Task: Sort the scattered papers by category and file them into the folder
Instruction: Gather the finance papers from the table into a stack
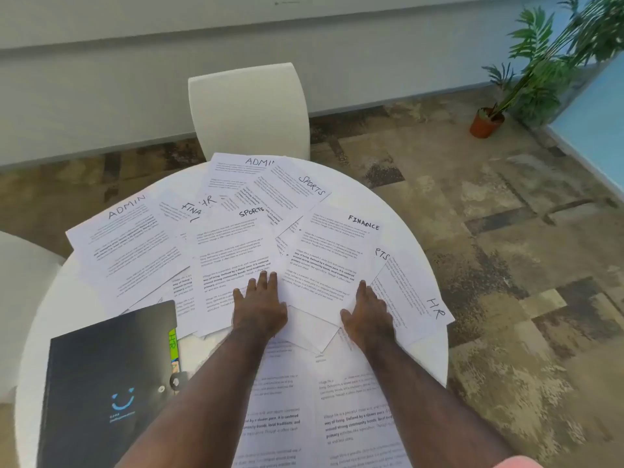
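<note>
Several printed sheets lie fanned across a round white table [415,238], each with a handwritten heading. A FINANCE sheet [332,251] is in the middle right, a SPORTS sheet [236,251] in the middle, an ADMIN sheet [131,241] at the left and an HR sheet [415,298] at the right edge. A black folder [108,383] with coloured tabs lies closed at the near left. My left hand [260,309] rests flat on the SPORTS sheet, fingers straight. My right hand [368,315] lies on the lower corner of the FINANCE sheet, fingers extended.
A white chair [250,109] stands behind the table and another white seat [20,298] sits at the left. A potted plant [489,119] stands on the patterned floor at the far right. More sheets overlap under my forearms.
</note>
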`<state>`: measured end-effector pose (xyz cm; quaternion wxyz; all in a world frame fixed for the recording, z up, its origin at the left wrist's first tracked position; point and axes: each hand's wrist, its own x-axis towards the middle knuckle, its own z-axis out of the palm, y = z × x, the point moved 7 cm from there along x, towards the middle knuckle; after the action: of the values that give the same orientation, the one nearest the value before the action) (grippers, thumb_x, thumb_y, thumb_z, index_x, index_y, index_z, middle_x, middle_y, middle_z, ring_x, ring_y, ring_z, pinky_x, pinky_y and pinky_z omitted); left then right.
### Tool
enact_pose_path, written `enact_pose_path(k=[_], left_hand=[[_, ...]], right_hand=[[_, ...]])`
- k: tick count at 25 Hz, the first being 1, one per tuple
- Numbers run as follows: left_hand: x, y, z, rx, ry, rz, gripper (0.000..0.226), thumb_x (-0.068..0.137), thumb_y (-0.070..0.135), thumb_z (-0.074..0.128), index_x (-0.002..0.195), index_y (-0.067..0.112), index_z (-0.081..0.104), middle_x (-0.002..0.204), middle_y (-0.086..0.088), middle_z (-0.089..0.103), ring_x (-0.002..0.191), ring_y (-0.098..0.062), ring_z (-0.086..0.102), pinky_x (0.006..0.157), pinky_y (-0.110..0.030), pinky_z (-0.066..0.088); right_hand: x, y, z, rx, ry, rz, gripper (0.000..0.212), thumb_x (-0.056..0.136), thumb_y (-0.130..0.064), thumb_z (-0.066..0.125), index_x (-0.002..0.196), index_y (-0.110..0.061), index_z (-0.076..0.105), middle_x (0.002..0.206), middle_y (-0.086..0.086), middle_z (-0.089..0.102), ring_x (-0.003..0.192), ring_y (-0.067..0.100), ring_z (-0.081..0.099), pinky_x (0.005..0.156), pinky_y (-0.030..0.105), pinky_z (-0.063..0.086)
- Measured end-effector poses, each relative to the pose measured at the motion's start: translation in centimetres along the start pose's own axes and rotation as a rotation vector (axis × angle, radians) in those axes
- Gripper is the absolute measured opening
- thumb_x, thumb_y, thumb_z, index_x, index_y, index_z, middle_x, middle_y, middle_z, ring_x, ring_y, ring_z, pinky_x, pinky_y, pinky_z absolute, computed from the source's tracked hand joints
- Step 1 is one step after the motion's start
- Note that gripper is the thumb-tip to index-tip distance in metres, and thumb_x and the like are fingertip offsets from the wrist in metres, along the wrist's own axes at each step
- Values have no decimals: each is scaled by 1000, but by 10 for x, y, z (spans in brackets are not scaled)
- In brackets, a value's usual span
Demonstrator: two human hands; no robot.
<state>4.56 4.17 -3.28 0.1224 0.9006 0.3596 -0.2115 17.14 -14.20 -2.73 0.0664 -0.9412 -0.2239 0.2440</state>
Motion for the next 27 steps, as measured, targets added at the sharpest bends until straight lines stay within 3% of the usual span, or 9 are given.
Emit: enact_pose_path(k=[3, 6, 11, 16, 19, 21, 24, 27], left_hand=[[13, 0, -5, -16, -5, -60, 69, 98, 41, 38, 158, 17, 12, 164, -4, 23, 144, -27, 30, 114, -49, 28], [21, 4, -6, -71, -19, -96, 59, 96, 39, 42, 150, 19, 29, 147, -5, 44, 134, -27, 41, 107, -46, 34], [31, 8, -5, -251, 20, -149, 50, 95, 37, 50, 141, 18, 41, 138, -7, 48, 129, -29, 45, 105, -45, 37], [38, -2, -2, -760, 95, -206, 40, 94, 19, 57, 134, 12, 55, 134, -11, 59, 123, -30, 56, 107, -40, 44], [32, -3, 1, -1226, 53, -295, 17, 92, 5, 54, 105, 8, 65, 116, -16, 68, 99, -30, 68, 80, -41, 61], [22, 1, -3, -1433, 11, -334, 18, 90, -2, 49, 93, 6, 65, 110, -17, 70, 94, -29, 70, 70, -37, 62], [4, 16, -14, -1658, -111, -287, 24, 89, -6, 46, 103, 2, 64, 113, -19, 71, 101, -32, 70, 72, -38, 62], [-18, 36, -31, -1859, -236, -194, 28, 96, -4, 43, 117, -1, 62, 119, -20, 68, 108, -33, 67, 77, -40, 61]], right_hand=[[10, 7, -1, 127, -8, 76, 77, 94, -39, 51, 156, -13, 14, 155, 7, 35, 136, 30, 37, 104, 44, 40], [14, 5, 6, 179, -47, 95, 75, 94, -36, 52, 156, -13, 15, 154, 7, 33, 137, 28, 35, 103, 44, 41], [17, 5, 10, 194, -22, 107, 70, 94, -32, 53, 153, -13, 21, 151, 6, 35, 134, 26, 37, 98, 42, 46], [23, 9, 14, 234, -35, 111, 71, 93, -35, 54, 154, -16, 22, 153, 6, 32, 136, 27, 36, 101, 43, 44], [25, 13, 10, 309, -8, 134, 71, 92, -38, 57, 153, -17, 28, 151, 8, 37, 136, 28, 38, 105, 44, 41], [28, 18, 5, 437, 38, 168, 71, 90, -38, 61, 151, -15, 34, 150, 11, 40, 136, 30, 40, 108, 42, 38], [29, 32, 3, 760, -15, 255, 71, 89, -38, 66, 149, -11, 39, 148, 12, 46, 133, 29, 47, 107, 39, 42], [17, 42, 13, 1095, -247, 408, 57, 89, -44, 67, 133, -10, 56, 123, 9, 66, 107, 26, 65, 85, 38, 53]])
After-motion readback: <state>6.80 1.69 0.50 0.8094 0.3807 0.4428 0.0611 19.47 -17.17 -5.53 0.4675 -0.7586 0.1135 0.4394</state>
